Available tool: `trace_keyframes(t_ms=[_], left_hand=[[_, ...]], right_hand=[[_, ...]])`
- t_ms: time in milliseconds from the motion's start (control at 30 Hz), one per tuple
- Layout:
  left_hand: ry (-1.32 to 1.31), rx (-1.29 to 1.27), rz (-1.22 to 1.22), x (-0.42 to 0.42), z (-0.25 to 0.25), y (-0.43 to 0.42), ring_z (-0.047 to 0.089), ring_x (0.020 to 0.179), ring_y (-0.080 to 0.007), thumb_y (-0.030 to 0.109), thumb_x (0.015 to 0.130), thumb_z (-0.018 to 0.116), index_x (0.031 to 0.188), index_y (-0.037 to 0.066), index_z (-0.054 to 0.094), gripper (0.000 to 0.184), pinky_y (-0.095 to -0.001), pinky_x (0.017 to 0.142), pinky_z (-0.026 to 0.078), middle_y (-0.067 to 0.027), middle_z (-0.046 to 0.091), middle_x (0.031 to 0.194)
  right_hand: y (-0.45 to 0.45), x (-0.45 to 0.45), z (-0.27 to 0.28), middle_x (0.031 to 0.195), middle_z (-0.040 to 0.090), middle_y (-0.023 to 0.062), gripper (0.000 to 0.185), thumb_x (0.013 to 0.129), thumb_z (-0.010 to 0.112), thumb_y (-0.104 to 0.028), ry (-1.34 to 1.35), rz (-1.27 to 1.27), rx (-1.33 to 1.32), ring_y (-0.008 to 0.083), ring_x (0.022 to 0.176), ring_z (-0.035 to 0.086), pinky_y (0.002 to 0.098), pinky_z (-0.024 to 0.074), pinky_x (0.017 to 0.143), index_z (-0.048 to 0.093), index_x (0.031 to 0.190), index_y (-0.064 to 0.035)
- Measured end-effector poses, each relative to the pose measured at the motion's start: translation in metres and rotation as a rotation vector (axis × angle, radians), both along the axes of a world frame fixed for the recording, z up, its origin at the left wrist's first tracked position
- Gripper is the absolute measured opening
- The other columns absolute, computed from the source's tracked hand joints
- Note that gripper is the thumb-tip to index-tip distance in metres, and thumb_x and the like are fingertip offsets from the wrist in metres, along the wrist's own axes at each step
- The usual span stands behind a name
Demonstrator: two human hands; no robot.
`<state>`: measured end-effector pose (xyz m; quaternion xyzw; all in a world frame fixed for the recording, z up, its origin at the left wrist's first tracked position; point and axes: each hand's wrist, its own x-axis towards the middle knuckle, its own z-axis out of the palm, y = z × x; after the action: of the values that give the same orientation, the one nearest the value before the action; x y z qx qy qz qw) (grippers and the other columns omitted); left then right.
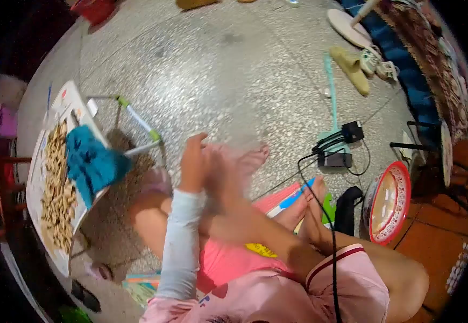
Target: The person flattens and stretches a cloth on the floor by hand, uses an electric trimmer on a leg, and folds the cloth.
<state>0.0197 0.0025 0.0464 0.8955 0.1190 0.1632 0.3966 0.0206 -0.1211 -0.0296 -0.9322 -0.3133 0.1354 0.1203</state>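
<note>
Through the head view, I take the counter [36, 199] at the picture's left as my landmark. Light tan peanuts [56, 188] lie heaped along it, and a crumpled teal cloth [91, 156] sits on their inner side, spilling toward the counter's edge that faces my hands.

My left hand [193, 164], at the end of a pale sleeve, is up to the right of the counter, well apart from both the peanuts and the cloth. Its fingers bend toward the other hand; the palm side is hidden from me, so I cannot tell how far open it is or whether it has hold of anything. My right hand [216, 169] is just beyond it, farther from the counter and smeared by motion. I cannot tell its opening or its hold either, nor whether the two hands touch.

Of the peanuts and the cloth, the cloth lies nearer to the left hand, on the counter side of it. The counter's metal leg [139, 119] reaches out between them over the speckled floor [180, 70].

Well to the right of the counter, past my hands, I see a black cable [333, 253], a pale green fly swatter [331, 97] and a red-rimmed basin [373, 229].
</note>
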Motion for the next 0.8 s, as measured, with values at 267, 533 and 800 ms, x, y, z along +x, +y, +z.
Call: trace_keyframes(t_ms=[267, 533, 800], left_hand=[[0.113, 0.201, -0.294, -0.010, 0.033, -0.017, 0.056, 0.099, -0.0377, 0.008, 0.082, 0.062, 0.114, 0.007, 0.052, 0.034, -0.0418, 0.079, 0.049, -0.0151, 0.054, 0.113], [0.137, 0.054, -0.039, 0.009, -0.011, 0.057, 0.062, 0.091, -0.0307, 0.003, 0.085, 0.060, 0.112, 0.004, 0.055, 0.028, -0.0385, 0.077, 0.051, -0.0150, 0.057, 0.108], [0.179, 0.049, -0.166, 0.031, -0.007, 0.041, 0.062, 0.088, -0.0311, 0.006, 0.086, 0.060, 0.111, 0.004, 0.055, 0.026, -0.0370, 0.075, 0.050, -0.0159, 0.058, 0.103]], right_hand=[[-0.012, 0.083, -0.007, 0.142, 0.040, 0.0122, 0.054, 0.089, 0.052, -0.032, 0.120, -0.010, 0.532, 0.0319, 0.133, 0.032, 0.0568, 0.0183, 0.110, 0.042, 0.136, -0.0070], [-0.044, 0.235, 0.018, 0.144, 0.035, 0.0177, 0.049, 0.093, 0.042, -0.027, -0.430, -0.336, 0.010, 0.0351, 0.138, 0.023, 0.0609, 0.0130, 0.110, 0.040, 0.139, -0.0095], [-0.034, 0.340, -0.027, 0.142, 0.038, 0.0165, 0.050, 0.091, 0.046, -0.030, -0.579, -0.709, -0.079, 0.0353, 0.134, 0.030, 0.0642, 0.0144, 0.107, 0.041, 0.137, -0.0105]])
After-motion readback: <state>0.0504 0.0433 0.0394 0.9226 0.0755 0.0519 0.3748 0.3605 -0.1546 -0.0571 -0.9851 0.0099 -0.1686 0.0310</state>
